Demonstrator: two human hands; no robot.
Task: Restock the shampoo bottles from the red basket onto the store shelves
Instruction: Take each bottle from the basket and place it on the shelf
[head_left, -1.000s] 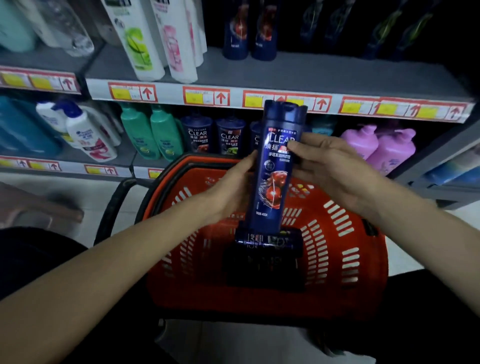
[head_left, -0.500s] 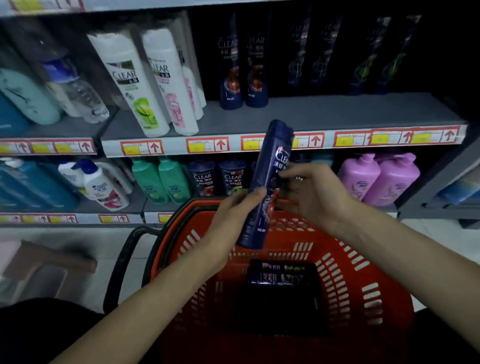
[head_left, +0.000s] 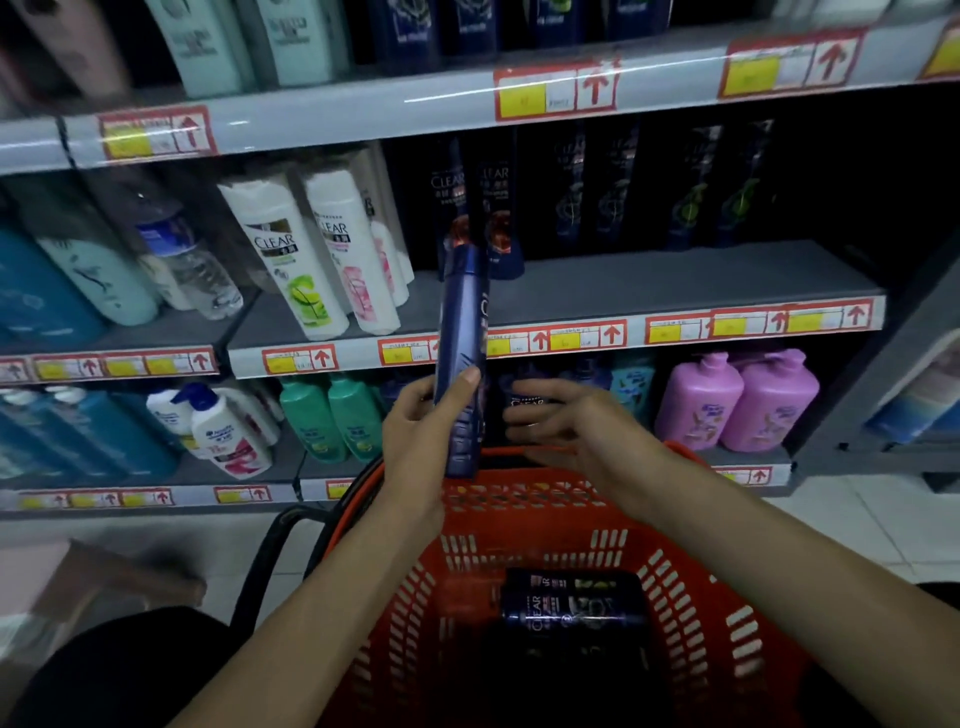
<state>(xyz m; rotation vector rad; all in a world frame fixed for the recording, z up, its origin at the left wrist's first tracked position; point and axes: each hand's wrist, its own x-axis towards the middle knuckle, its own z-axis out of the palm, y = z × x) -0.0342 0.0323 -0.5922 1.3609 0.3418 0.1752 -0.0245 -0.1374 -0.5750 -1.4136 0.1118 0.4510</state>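
Two dark bottles at the back of the middle shelf are partly covered by the held bottle, whose cap overlaps their lower labels. Right of them, four more shadowed bottles stand in deep shade with labels barely readable. Inside the red basket the load is a dark mass. One lying bottle marked Clear is plain, but how many lie under or beside it I cannot tell. The basket's near edge is cut off at the bottom of the view, and its black handle hangs at the left. Bottles on the top shelf are cropped at the upper edge. The price tags are blurred past reading.

On the lower half of the held bottle, the left hand has a firm grip, thumb on the front face, fingers wrapped behind and hidden. That bottle is blue, cap up, leaning slightly, in the air above the basket's far rim and in front of the middle shelf's edge. To its right, the right hand is empty, fingers loosely spread and pointing left, with a narrow gap between fingertips and bottle.

By count, the middle shelf has two white bottles and one water bottle. The shelf below has two green bottles, two pink pump bottles and one white pump bottle with a blue cap.
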